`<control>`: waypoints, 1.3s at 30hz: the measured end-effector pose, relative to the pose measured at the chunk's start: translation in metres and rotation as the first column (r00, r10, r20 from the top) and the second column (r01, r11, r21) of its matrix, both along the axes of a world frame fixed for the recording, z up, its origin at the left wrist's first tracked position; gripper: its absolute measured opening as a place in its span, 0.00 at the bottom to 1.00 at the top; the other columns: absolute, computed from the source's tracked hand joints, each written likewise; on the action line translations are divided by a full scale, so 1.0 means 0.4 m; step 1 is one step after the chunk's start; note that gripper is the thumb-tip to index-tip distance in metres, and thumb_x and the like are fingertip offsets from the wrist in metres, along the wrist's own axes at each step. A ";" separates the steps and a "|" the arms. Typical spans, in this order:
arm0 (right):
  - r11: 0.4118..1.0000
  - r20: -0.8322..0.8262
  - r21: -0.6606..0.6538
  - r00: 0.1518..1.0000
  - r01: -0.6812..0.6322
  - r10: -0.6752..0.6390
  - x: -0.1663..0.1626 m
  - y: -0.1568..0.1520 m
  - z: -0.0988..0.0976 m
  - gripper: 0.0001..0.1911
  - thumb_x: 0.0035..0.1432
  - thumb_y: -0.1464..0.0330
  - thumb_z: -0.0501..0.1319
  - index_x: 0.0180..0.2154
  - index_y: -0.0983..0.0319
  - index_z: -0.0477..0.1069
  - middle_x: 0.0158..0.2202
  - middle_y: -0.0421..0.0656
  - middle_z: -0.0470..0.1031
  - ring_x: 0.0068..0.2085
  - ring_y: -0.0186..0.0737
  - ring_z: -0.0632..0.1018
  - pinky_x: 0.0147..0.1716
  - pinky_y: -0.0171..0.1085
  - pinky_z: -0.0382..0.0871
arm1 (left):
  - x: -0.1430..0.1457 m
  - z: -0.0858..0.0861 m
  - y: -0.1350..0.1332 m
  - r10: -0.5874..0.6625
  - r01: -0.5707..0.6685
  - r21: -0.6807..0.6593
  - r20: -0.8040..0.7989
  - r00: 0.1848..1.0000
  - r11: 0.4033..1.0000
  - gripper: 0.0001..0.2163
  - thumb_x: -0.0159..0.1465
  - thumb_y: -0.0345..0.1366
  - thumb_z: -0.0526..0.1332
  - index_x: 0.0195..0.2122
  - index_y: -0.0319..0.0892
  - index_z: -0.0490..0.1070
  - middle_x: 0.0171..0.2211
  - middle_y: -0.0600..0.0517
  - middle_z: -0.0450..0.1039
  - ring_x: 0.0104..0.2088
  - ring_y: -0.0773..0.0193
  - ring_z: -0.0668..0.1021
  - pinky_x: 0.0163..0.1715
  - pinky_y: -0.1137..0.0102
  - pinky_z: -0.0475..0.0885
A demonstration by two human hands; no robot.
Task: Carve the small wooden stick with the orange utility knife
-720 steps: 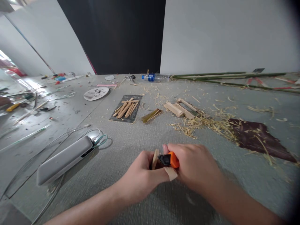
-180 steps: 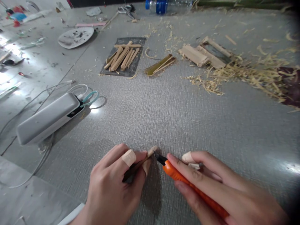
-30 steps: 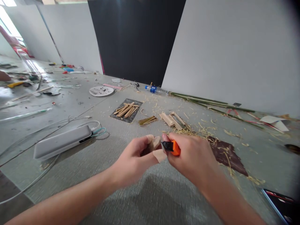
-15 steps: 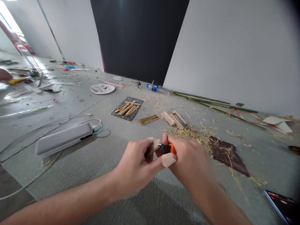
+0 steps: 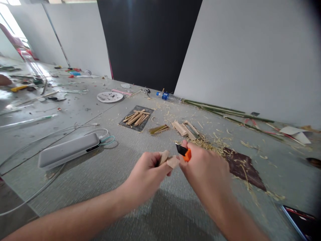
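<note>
My left hand [image 5: 144, 174] is closed in a pinch, with pale tape wrapped on the thumb. A short pale bamboo strip [image 5: 164, 157] shows between its thumb and fingers, mostly hidden. My right hand [image 5: 204, 165] is wrapped round an orange utility knife [image 5: 187, 154]. Its dark blade points up and left, just clear of the bamboo strip. Past the hands, a bundle of cut bamboo strips [image 5: 136, 117] lies on a dark sheet [image 5: 127, 124]. More bamboo pieces [image 5: 187, 130] and curled shavings [image 5: 213, 147] lie beyond my right hand.
A grey power bank [image 5: 69, 150] with cables sits at left. On the right are a brown sheet [image 5: 242, 167] with shavings and a phone [image 5: 301, 221]. Green bamboo stalks [image 5: 218, 108] and a plastic bottle [image 5: 165, 96] lie along the wall. Another person's hand [image 5: 5, 80] shows far left.
My right hand has drawn the knife slightly to the right and up, away from the bamboo strip. The left hand's thumb has shifted a little left and upward.
</note>
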State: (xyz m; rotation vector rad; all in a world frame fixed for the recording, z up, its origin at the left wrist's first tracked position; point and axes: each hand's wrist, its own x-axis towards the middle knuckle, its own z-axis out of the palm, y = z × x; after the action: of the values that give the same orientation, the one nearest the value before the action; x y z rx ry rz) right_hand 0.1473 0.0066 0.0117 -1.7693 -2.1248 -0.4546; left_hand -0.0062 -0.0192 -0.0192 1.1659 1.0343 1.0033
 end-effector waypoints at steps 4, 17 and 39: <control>0.999 0.004 -0.017 0.999 -0.045 0.045 0.010 0.003 0.001 0.16 0.64 0.63 0.56 0.26 0.59 0.73 0.19 0.44 0.73 0.19 0.38 0.65 0.24 0.37 0.46 | -0.011 0.014 0.003 -0.057 0.057 0.006 -0.005 0.998 0.998 0.18 0.62 0.44 0.66 0.23 0.43 0.60 0.17 0.61 0.50 0.19 0.73 0.54 0.21 0.70 0.47; 0.960 -0.019 0.080 0.962 -0.270 0.272 0.003 -0.005 -0.013 0.23 0.71 0.61 0.50 0.23 0.59 0.65 0.17 0.38 0.67 0.19 0.33 0.63 0.24 0.37 0.42 | -0.011 0.016 0.005 -0.108 0.109 0.000 0.120 0.987 0.994 0.12 0.60 0.37 0.64 0.24 0.42 0.61 0.20 0.61 0.51 0.21 0.73 0.55 0.23 0.69 0.47; 0.941 0.022 0.116 0.948 -0.319 0.318 0.031 0.024 -0.018 0.22 0.69 0.60 0.53 0.23 0.60 0.65 0.18 0.37 0.68 0.19 0.33 0.63 0.24 0.36 0.43 | -0.022 0.026 0.013 -0.217 0.213 0.050 0.111 0.970 0.976 0.14 0.64 0.43 0.65 0.29 0.41 0.65 0.23 0.57 0.61 0.25 0.70 0.61 0.26 0.69 0.53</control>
State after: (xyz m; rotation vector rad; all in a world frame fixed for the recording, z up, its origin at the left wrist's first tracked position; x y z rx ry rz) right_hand 0.1599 0.0164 0.0046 -1.3273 -2.2795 -0.4829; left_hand -0.0148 -0.0139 -0.0088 1.2084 0.7817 0.9097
